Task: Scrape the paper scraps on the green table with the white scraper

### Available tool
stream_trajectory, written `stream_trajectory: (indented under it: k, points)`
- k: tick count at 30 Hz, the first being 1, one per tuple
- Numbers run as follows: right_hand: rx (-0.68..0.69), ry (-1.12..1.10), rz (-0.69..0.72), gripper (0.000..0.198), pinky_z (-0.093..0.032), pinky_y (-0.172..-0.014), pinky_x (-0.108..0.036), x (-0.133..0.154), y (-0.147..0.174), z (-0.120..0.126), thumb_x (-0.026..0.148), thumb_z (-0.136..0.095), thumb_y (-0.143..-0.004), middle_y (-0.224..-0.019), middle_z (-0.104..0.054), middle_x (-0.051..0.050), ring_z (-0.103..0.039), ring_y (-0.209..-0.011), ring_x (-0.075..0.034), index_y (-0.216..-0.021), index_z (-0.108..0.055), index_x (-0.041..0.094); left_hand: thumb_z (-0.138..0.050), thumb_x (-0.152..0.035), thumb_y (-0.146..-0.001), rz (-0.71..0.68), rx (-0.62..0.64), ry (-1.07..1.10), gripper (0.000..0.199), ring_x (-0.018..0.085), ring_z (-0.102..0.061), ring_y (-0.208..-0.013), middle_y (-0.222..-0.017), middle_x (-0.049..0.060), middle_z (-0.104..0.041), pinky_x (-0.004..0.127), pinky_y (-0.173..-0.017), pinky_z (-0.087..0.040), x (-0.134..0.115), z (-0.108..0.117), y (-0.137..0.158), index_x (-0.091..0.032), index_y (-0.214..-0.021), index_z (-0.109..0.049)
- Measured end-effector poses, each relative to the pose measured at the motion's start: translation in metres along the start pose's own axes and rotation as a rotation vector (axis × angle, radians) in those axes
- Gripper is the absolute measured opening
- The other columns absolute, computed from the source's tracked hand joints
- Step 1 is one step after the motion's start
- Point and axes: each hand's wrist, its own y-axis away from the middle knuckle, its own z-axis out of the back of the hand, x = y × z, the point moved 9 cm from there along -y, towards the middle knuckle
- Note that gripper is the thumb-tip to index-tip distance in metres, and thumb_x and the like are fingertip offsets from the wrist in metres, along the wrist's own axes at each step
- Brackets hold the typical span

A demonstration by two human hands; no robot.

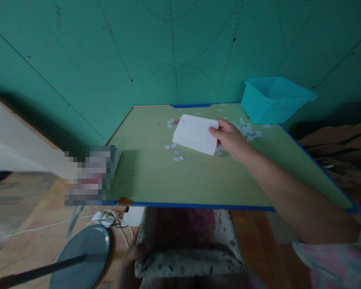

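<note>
My right hand (230, 138) grips the right edge of a white card (195, 133), thumb on top and fingers beneath. The card has rounded corners and a small hole near its far left corner. It is tilted above a pale green table (156, 176). Small white paper scraps (249, 130) lie around and partly behind it, with a bit of red showing near my fingers. My left hand (135, 251) is low, dark and blurred beside a speckled cloth-covered seat (189, 263). Its fingers are not clear enough to tell whether they touch the seat.
A turquoise bin (270, 102) stands at the table's back right, against the green wall (180, 52). A pixelated box-like object (92, 176) is at the left edge. Below are white cables (108, 218) and a round grey base with a pole (81, 249). Cardboard (345, 140) lies right.
</note>
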Motion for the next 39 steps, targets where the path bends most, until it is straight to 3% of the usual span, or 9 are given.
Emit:
stream_trajectory:
  k: [7,13,18,24,32,39]
  points:
    - [0.302,0.014,-0.054,0.012,-0.037,-0.047,-0.022,-0.005,0.011,-0.032,0.028,-0.053,-0.075,-0.068,-0.052,0.001,-0.048,-0.055,-0.009,-0.08,-0.048,0.018,-0.065,-0.018,-0.06,0.005,-0.008,0.026,0.055,0.023,-0.068,-0.066,-0.062,-0.004,-0.073,0.032,-0.064,-0.052,0.0,0.001,0.001,-0.026,-0.114,-0.057]
    - [0.247,0.069,0.004,0.014,-0.034,-0.046,-0.021,-0.001,0.01,-0.025,0.031,-0.052,-0.076,-0.067,-0.051,0.002,-0.046,-0.054,-0.009,-0.079,-0.047,0.019,-0.06,-0.018,-0.065,-0.005,-0.019,0.011,0.054,0.022,-0.068,-0.073,-0.069,-0.005,-0.074,0.031,-0.064,-0.051,-0.002,-0.001,0.002,-0.028,-0.118,-0.052]
    - [0.442,0.0,0.0,0.014,-0.038,-0.056,-0.022,0.004,0.023,-0.047,0.029,-0.055,-0.074,-0.073,-0.055,0.0,-0.05,-0.063,-0.009,-0.081,-0.051,0.017,-0.062,-0.019,-0.063,-0.013,-0.008,0.024,0.053,0.023,-0.068,-0.071,-0.067,-0.004,-0.074,0.032,-0.063,-0.052,-0.004,-0.006,0.004,-0.028,-0.115,-0.055]
    - [0.331,-0.081,-0.08,0.015,-0.035,-0.052,-0.021,0.005,0.02,-0.035,0.029,-0.055,-0.072,-0.072,-0.054,0.001,-0.046,-0.059,-0.009,-0.082,-0.051,0.018,-0.064,-0.018,-0.06,0.011,-0.004,0.065,0.051,0.026,-0.068,-0.068,-0.063,-0.002,-0.073,0.036,-0.065,-0.052,-0.003,-0.01,0.004,-0.025,-0.11,-0.059]
    - [0.262,-0.099,-0.081,0.016,-0.031,-0.051,-0.021,0.013,0.02,-0.025,0.027,-0.055,-0.067,-0.067,-0.051,0.002,-0.045,-0.056,-0.008,-0.077,-0.051,0.016,-0.067,-0.021,-0.058,-0.021,-0.012,-0.02,0.017,0.023,-0.067,-0.064,-0.061,-0.002,-0.073,0.033,-0.064,-0.052,-0.004,0.0,0.001,-0.022,-0.075,-0.069]
    - [0.23,-0.036,-0.052,0.014,-0.028,-0.05,-0.023,0.018,0.02,-0.019,0.029,-0.052,-0.066,-0.063,-0.046,0.003,-0.042,-0.052,-0.009,-0.072,-0.046,0.018,-0.064,-0.02,-0.061,-0.043,0.083,0.014,0.02,0.022,-0.066,-0.07,-0.069,-0.002,-0.073,0.032,-0.064,-0.051,-0.007,-0.015,0.0,-0.023,-0.08,-0.068]
